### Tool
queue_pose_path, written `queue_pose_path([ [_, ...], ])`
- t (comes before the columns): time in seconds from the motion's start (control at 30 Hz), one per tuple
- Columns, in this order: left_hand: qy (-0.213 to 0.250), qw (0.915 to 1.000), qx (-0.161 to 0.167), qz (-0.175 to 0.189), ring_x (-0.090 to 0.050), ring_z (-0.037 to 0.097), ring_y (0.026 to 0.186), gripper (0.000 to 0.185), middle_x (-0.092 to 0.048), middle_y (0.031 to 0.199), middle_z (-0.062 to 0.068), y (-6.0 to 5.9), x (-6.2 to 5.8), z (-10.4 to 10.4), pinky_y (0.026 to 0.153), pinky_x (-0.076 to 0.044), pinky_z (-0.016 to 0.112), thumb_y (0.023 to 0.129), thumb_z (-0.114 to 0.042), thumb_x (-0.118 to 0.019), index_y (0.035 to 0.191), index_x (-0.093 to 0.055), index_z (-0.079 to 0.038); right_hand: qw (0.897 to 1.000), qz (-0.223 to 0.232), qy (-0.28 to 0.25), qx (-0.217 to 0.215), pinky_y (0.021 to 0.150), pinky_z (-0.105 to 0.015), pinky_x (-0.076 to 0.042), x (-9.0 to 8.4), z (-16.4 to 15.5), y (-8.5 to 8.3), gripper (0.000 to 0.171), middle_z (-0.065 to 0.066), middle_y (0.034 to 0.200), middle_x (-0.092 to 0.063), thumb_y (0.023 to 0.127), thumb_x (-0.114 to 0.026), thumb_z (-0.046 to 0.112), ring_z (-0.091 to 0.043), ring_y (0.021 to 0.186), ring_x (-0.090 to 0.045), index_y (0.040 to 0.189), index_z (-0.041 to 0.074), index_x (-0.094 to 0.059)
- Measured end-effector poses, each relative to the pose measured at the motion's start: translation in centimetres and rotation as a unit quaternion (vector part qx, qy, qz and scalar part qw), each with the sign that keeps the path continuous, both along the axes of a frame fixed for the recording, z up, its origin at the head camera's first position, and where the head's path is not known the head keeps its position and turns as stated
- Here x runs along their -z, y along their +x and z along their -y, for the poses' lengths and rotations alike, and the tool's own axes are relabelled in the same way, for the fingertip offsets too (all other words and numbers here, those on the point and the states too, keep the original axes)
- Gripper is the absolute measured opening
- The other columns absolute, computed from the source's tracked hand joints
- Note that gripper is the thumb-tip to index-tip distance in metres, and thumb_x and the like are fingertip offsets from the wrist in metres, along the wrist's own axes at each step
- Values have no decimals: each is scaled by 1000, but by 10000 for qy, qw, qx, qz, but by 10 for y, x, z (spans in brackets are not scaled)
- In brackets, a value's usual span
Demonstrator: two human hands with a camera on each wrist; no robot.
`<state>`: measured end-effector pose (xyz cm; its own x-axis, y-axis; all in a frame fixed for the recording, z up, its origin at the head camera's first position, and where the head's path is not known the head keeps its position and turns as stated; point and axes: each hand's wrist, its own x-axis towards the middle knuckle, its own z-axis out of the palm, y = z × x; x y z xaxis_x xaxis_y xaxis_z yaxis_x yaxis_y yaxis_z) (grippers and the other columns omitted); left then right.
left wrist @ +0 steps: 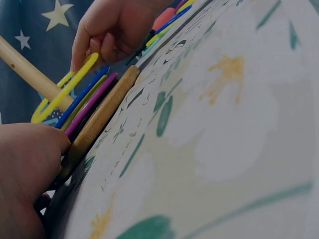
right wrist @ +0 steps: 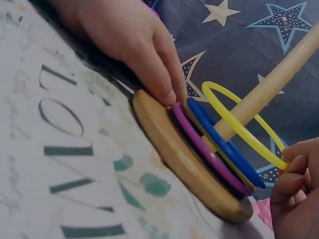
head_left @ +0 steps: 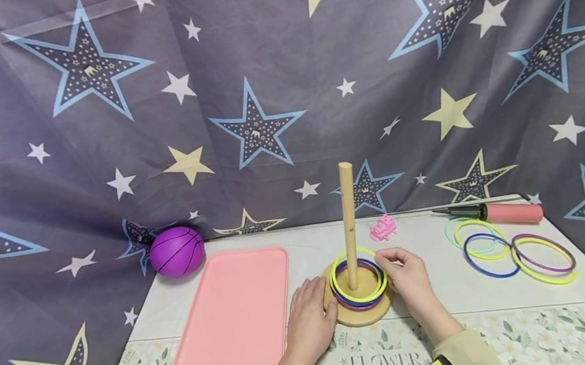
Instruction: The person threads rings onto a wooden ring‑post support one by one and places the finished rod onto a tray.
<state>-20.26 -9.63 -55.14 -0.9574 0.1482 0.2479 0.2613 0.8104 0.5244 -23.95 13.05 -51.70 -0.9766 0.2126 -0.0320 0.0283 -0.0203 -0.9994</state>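
Observation:
A wooden peg [head_left: 350,223] stands on a round wooden base [head_left: 358,315] with several coloured rings stacked around it. My right hand [head_left: 408,273] pinches the top yellow ring [head_left: 359,274] at its right edge and holds it tilted above the stack; the yellow ring [right wrist: 239,124] is round the peg [right wrist: 269,87], and the pinching fingers [left wrist: 97,42] show in the left wrist view. My left hand [head_left: 310,315] rests with straight fingers against the base's left rim, fingers [right wrist: 159,74] touching the base [right wrist: 184,159].
A pink tray [head_left: 234,318] lies left of the base. A purple ball [head_left: 177,251] sits at the back left. Several loose rings [head_left: 513,249], a pink pump [head_left: 498,214] and a small pink toy [head_left: 383,228] lie to the right and behind. A star-patterned cloth hangs behind.

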Motion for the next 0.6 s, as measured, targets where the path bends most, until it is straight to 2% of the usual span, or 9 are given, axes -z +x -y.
queue_pose_path([
  [0.6, 59, 10000, 16, -58, -40, 43, 158, 58, -54, 163, 23, 0, 1, 1, 134, -24, 59, 110, -25, -66, 159, -54, 4, 9995, 119, 282, -42, 45, -17, -36, 12, 1, 0, 20, -5, 96, -62, 105, -74, 12, -3, 53, -45, 118, -3, -74],
])
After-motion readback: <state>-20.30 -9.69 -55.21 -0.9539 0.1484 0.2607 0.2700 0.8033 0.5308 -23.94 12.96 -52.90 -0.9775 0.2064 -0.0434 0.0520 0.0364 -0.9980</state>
